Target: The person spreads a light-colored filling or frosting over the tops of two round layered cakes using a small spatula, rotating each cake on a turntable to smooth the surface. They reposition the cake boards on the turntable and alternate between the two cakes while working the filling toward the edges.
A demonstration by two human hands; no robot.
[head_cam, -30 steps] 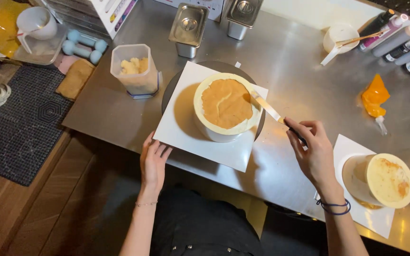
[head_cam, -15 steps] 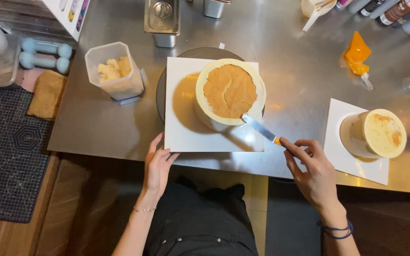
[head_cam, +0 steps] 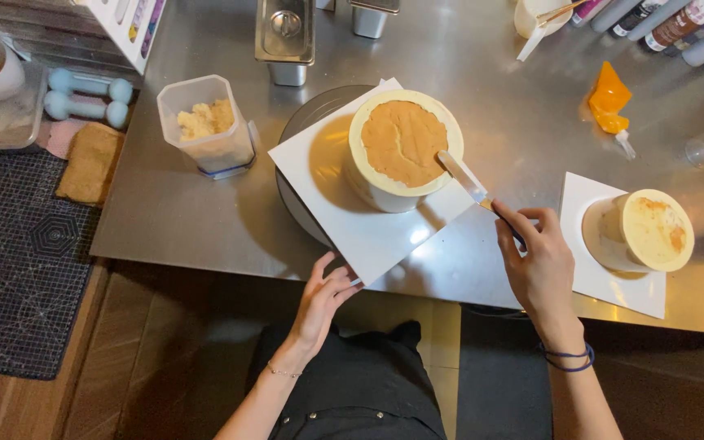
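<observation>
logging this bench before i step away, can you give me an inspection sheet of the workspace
surface: steel table, smudged, shiny.
job's things: tall cake with brown topping on a white board over a round turntable; spatula blade at the cake's top edge.
clutter: second cake on its own board, tub of crumbs, orange piping bag, bottles.
grips: left hand touches the board corner; right hand holds the spatula.
cables: nothing seen.
surroundings: black mesh mat, wooden floor, blue dumbbells.
</observation>
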